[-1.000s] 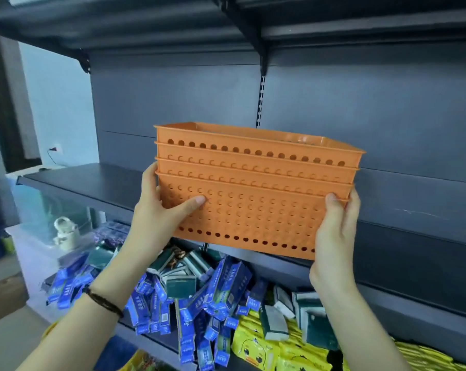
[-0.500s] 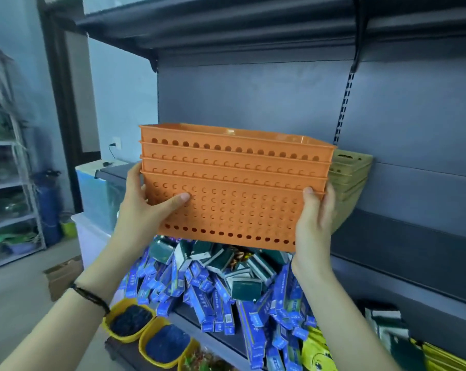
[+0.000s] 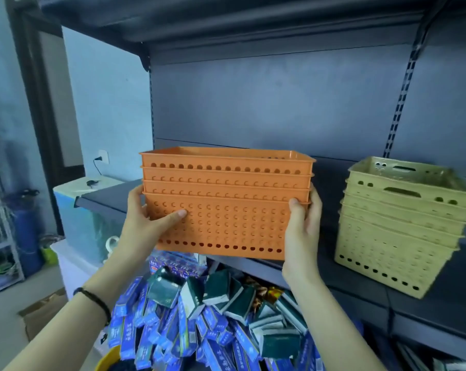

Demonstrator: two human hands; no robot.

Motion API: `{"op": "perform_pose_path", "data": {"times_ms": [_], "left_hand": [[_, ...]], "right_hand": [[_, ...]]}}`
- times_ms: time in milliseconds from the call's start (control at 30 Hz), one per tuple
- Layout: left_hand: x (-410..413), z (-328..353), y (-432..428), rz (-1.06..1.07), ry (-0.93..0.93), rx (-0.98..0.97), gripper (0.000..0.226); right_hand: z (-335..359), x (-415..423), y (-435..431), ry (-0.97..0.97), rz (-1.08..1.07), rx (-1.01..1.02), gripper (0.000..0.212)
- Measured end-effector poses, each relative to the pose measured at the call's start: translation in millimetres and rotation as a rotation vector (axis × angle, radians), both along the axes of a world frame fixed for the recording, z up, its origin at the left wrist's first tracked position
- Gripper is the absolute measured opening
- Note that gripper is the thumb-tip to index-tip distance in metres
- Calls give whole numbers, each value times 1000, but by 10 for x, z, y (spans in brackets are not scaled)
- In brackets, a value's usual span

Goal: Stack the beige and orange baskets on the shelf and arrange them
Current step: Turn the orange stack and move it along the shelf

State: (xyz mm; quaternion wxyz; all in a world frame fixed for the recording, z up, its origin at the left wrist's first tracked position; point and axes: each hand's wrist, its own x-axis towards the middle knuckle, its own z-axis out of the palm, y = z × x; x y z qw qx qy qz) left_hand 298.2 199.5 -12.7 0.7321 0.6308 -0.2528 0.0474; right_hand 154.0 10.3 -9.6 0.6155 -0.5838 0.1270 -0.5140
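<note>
shelf: dark metal, its front edge running from left far to right near. the beige stack sits on it at the right, nested several deep and turned slightly askew, one corner close to the front lip.

orange stack: four nested baskets, held level at the shelf's front edge, left of the beige stack and well apart from it. whether its base touches the shelf cannot be told (the wall hides the contact line).

left hand: clasped on the stack's left end, thumb pressed flat across the near wall. right hand: wrapped round the right end, thumb on the near wall, the other fingers hidden behind.

judgement on the step in hand: set the orange stack down flat and slide it back from the lip, keeping both ends gripped so the nested baskets do not part. then bring it beside the beige stack and square that one up.

boxes, blue and dark green, lie heaped on the lower shelf. their print is too blurred to read; no brand or label is legible anywhere.
</note>
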Motion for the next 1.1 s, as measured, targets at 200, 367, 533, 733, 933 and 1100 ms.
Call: {"op": "perform_pose_path", "data": {"times_ms": [200, 367, 533, 733, 933, 1100], "left_hand": [[685, -76, -415, -91, 20, 42, 72], [1098, -111, -771, -183, 55, 54, 72], [1548, -123, -1087, -265, 67, 64, 73], [1996, -38, -1486, -401, 41, 149, 69], [2321, -144, -1808, -469, 39, 222, 72], [2390, -168, -1965, -508, 91, 163, 78]], "right_hand": [[-78, 452, -323, 72, -33, 25, 38], [-118, 721, -515, 128, -64, 66, 39], [-125, 1039, -695, 172, -132, 58, 42], [-100, 1264, -873, 225, -208, 23, 57], [-188, 1398, -1031, 286, -221, 37, 57], [-187, 1461, -1158, 309, -261, 53, 55]]}}
